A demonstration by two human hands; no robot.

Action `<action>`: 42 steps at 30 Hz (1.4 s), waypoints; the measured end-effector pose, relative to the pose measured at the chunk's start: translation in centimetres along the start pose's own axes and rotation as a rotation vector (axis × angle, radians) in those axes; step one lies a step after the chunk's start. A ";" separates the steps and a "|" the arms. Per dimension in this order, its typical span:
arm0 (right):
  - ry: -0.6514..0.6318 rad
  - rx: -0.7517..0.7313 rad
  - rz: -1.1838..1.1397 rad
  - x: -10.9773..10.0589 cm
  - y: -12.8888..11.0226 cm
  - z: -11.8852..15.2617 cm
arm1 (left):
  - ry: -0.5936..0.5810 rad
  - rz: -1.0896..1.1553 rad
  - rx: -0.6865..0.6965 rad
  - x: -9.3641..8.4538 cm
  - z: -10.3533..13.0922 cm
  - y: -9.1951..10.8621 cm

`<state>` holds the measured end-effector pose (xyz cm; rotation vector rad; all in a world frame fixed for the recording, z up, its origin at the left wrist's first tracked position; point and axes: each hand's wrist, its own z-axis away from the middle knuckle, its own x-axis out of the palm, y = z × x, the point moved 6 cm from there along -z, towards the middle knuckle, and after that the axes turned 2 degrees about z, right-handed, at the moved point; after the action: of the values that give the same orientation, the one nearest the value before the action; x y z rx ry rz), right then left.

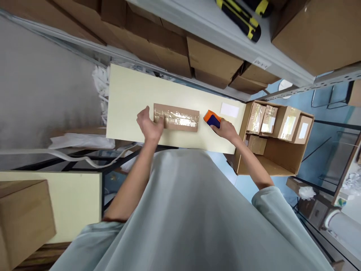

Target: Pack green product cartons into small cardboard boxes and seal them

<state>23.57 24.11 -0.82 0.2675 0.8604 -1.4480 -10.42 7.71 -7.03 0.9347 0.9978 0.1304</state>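
Note:
A flat brown cardboard package (182, 118) with shiny clear tape along it lies on the pale yellow table (129, 86). At its left end, my left hand (150, 126) grips the edge, thumb on top. Over the table, right of the package and apart from it, my right hand (225, 130) is closed round an orange and dark blue tool (212, 118). Near that hand, a white paper label (229, 109) lies on the table.
An open carton (276, 171) with several small taped boxes adjoins the table's right end. Beyond the table, a grey shelf (194, 19) bears cardboard boxes and yellow-black tools (239, 18). A large box (25, 222) stands at lower left.

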 end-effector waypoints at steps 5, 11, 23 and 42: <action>0.162 -0.211 -0.091 -7.7 -6.3 1.5 | -0.055 0.131 0.556 1.9 4.0 13.4; 0.401 -0.560 0.008 -17.5 -16.9 -0.5 | 0.082 0.246 0.839 -0.7 2.3 25.5; 0.475 -0.457 0.500 -25.9 -31.5 -9.2 | 0.027 0.135 0.805 -3.7 -5.7 29.9; 0.382 -0.057 -0.188 13.4 -10.4 -1.3 | -0.231 -0.071 0.034 -0.1 1.7 0.3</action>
<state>12.00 13.29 -7.02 0.4393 1.2618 -1.5694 -9.14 6.78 -6.41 0.9208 0.8195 -0.0540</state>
